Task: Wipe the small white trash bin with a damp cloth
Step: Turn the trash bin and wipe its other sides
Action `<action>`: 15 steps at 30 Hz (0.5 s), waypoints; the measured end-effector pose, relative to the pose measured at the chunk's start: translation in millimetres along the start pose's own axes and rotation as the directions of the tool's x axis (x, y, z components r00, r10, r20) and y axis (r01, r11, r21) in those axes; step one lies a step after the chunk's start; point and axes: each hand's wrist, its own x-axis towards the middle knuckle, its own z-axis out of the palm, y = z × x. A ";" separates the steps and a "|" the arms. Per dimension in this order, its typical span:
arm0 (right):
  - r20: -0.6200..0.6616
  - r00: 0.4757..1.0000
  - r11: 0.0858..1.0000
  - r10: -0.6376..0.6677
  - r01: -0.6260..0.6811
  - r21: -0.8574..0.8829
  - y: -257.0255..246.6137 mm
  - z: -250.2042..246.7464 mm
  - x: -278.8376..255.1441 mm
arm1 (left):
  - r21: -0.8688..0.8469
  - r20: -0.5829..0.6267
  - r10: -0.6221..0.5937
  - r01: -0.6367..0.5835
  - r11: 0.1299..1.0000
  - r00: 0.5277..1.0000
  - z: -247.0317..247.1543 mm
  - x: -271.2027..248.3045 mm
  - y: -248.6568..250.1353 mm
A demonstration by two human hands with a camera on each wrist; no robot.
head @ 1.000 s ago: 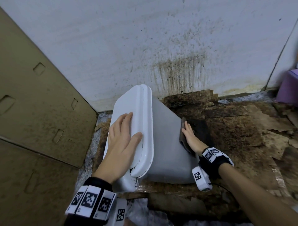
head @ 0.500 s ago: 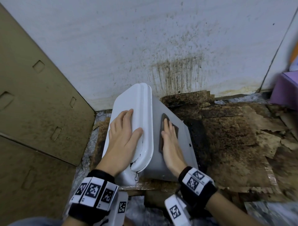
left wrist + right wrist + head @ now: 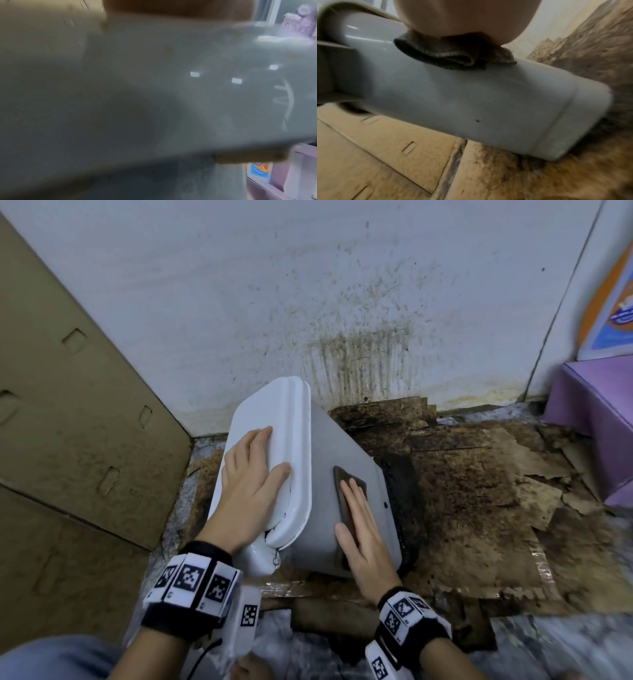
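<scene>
The small white trash bin (image 3: pixel 322 453) leans tilted to the left on the dirty floor, lid side facing left. My left hand (image 3: pixel 251 481) lies flat on the lid (image 3: pixel 270 412) with straight fingers and steadies it. My right hand (image 3: pixel 359 529) presses a dark folded cloth (image 3: pixel 349 477) flat against the bin's upper side wall. In the right wrist view the cloth (image 3: pixel 453 54) bunches under my palm on the grey-white bin wall (image 3: pixel 471 101). The left wrist view is blurred and filled by the bin's lid (image 3: pixel 154 88).
A stained white wall (image 3: pixel 342 302) stands behind the bin. Folded cardboard (image 3: pixel 68 405) leans at the left. Torn, mouldy cardboard sheets (image 3: pixel 479 491) cover the floor to the right. A purple box (image 3: pixel 596 419) sits at the far right.
My right hand carried the cloth from the bin's far right edge onto its upper side wall, then slid it toward me and rightward. The left hand stayed on the lid.
</scene>
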 end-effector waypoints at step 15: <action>-0.115 0.901 0.894 0.418 -0.385 0.230 38.3 -10.1 -1.4 | 0.002 0.019 -0.037 0.037 0.999 0.999 -3.5 -4.6 0.8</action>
